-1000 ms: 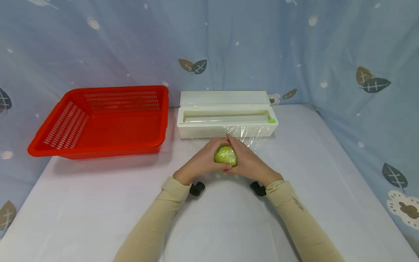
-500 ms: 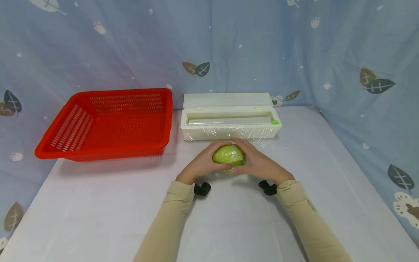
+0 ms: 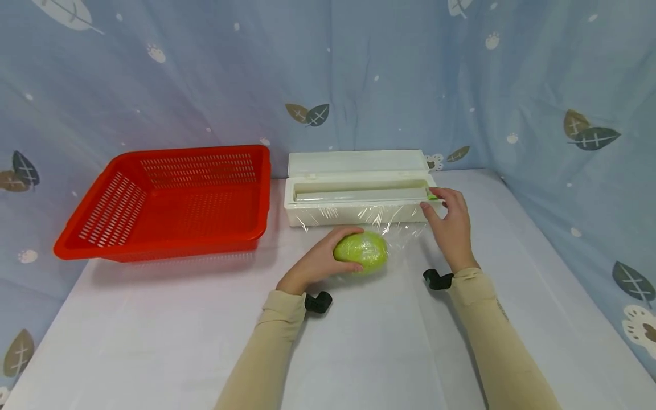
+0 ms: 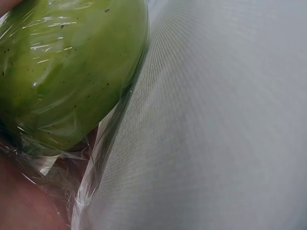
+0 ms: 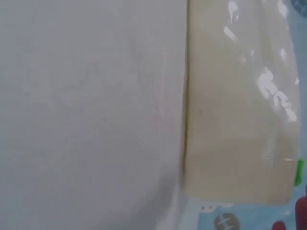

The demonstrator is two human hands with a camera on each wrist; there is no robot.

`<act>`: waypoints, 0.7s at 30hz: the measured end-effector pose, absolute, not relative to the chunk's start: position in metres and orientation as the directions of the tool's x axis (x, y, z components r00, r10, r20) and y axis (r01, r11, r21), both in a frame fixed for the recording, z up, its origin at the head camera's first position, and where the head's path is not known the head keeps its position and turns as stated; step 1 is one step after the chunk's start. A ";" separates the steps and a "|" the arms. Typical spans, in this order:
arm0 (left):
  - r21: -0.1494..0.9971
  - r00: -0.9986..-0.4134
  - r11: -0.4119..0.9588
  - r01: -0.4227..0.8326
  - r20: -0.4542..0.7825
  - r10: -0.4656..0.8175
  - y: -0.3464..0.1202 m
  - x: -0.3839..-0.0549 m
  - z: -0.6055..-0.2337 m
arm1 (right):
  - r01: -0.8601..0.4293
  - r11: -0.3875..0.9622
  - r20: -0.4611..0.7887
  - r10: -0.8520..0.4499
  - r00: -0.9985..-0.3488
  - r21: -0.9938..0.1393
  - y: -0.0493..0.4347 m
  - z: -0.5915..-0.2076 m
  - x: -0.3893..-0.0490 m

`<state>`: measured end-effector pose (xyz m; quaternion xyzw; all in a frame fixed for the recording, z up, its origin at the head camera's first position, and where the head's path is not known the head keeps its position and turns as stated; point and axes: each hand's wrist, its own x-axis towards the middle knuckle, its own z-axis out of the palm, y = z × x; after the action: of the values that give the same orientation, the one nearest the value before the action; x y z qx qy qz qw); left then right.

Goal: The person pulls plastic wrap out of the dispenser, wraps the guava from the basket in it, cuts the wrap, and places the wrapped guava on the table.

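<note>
A green mango [image 3: 365, 250] wrapped in clear cling film lies at the middle of the table. My left hand [image 3: 324, 256] grips its left side, fingers over the far side and thumb along the near side. In the left wrist view the film on the mango [image 4: 72, 72] is creased and bunched near the palm. Behind it stands a white cling film box [image 3: 359, 215], lid up, with film [image 3: 405, 230] stretching from its front to the mango. My right hand [image 3: 452, 228] is at the box's right end, thumb and forefinger parted beside the green slider [image 5: 300, 172].
A red plastic basket [image 3: 154, 239] with slotted sides stands at the left, close to the box. A blue patterned curtain [image 3: 379, 74] hangs behind the white-covered table [image 3: 154, 341]. A black wrist camera [image 3: 319, 303] sits under the left wrist.
My right hand has left the mango and moved right and away from me to the box's end. The left hand keeps hold of the mango, now more fully in sight.
</note>
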<state>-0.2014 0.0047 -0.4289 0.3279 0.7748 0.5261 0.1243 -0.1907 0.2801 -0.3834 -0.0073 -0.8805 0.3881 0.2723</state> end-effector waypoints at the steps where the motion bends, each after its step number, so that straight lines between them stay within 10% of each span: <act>1: 0.896 -0.752 0.233 0.378 0.150 0.642 0.005 -0.201 -0.429 | -0.173 0.698 0.474 0.263 -0.841 -0.695 0.283 -0.385 -0.194; 21: 0.872 -0.733 0.255 0.418 0.157 0.662 0.005 -0.200 -0.428 | 0.048 0.533 0.238 0.455 -0.858 -0.845 0.294 -0.405 -0.212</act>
<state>-0.2005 0.0046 -0.4275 0.3449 0.7829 0.5034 0.1213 -0.2125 0.2938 -0.4052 -0.1483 -0.8471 0.4600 0.2211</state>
